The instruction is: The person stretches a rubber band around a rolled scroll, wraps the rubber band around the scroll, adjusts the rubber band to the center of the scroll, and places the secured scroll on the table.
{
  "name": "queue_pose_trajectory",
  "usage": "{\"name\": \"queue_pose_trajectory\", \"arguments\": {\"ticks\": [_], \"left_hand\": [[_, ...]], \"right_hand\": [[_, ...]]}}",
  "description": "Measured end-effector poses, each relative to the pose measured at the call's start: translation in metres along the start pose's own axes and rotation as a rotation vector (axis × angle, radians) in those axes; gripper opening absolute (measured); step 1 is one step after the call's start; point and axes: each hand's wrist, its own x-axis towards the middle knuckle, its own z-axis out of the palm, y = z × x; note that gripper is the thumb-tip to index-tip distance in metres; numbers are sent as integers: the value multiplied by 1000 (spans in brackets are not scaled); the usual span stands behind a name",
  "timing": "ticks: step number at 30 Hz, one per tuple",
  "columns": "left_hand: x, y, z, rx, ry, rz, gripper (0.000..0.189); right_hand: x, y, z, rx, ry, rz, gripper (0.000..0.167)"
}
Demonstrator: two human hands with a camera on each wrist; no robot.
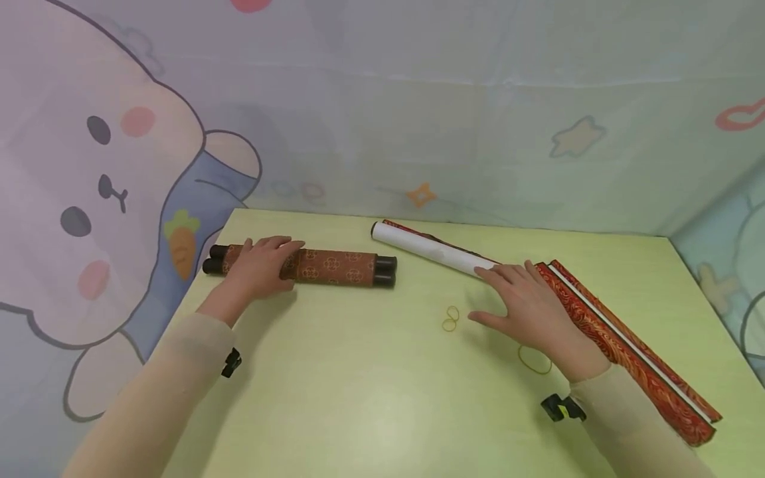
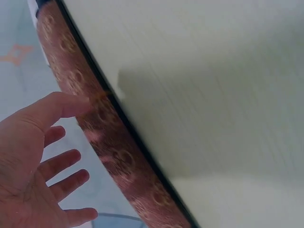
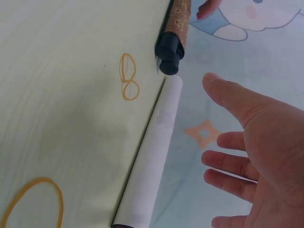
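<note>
A brown patterned scroll [image 1: 337,267] with pairs of black end knobs lies at the table's back left. My left hand [image 1: 261,265] is at this scroll, its fingers loose and spread. In the left wrist view the thumb [image 2: 71,103] lies against the patterned cloth, beside a thin band around the roll. My right hand [image 1: 526,302] hovers with fingers apart and nothing in it. Nearest to it are a white rolled scroll [image 1: 433,249] and red-gold scrolls [image 1: 627,348]. A yellow rubber band [image 1: 534,360] lies under the right hand, and a twisted rubber band [image 1: 451,318] lies to its left.
The pale yellow table [image 1: 358,378] meets a cartoon-printed curtain [image 1: 388,133] along its back edge. A red-edged strip [image 1: 412,229] runs behind the white scroll. The red-gold scrolls slant toward the table's front right.
</note>
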Motion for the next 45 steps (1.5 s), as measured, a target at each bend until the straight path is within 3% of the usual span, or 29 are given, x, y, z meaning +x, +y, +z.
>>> {"name": "queue_pose_trajectory", "arguments": {"ticks": [7,14,22,30,39,45], "left_hand": [[-5,31,-2,25,44,79,75],[-10,53,0,58,73,142,73],[-11,80,7,11,65,206,69],[-13,97,13,5,61,253,68],[-13,111,13,-2,33,270,69],[-13,122,15,-24,28,298,68]], "right_hand": [[6,1,9,40,13,-67,62],[13,-7,23,42,21,-184,46],[16,-13,41,23,39,-308,30],[18,-18,51,-20,-6,-313,25],[20,-14,58,-41,81,-384,20],[21,-11,63,-73,87,-398,19]]}}
